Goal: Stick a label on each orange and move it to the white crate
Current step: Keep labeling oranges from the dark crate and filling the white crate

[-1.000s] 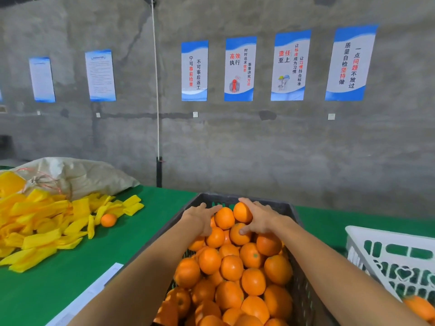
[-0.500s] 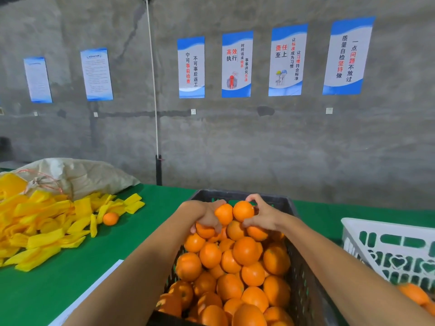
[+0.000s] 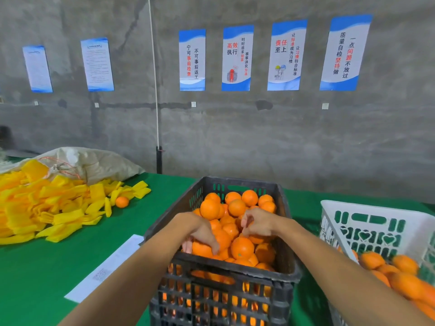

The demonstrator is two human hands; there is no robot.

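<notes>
Grey concrete wall (image 3: 235, 137) behind, six blue-and-white posters (image 3: 237, 58) on it; text on the two left ones too small to read. Green table (image 3: 58, 267) runs the full width.

Far left: pile of yellow foam sleeves (image 3: 47, 208), cut off by the left edge, spilling from a beige sack (image 3: 94, 161). One loose orange (image 3: 122, 201) sits at the pile's right edge. Bare green strip between the pile and the crate, partly taken by a white paper sheet (image 3: 106, 267) lying just beside the crate's left wall; print on it unreadable.

Centre: dark crate (image 3: 223, 290) heaped with oranges (image 3: 236, 207), near wall cut off by the bottom edge. Both forearms reach in over the near rim.

Left hand (image 3: 202, 234): fingers curled down around an orange at the near-left of the heap (image 3: 201, 249), gripping it. Fingertips partly buried between fruit.

Right hand (image 3: 257, 223): fingers bent downward onto the heap, tips hidden among the oranges; cannot tell whether it holds one.

Narrow green gap between the two crates, mostly covered by the right forearm.

Right: white crate (image 3: 376, 222), cut off by the right and bottom edges, with several oranges in it (image 3: 404, 285). Labels on them not discernible.
</notes>
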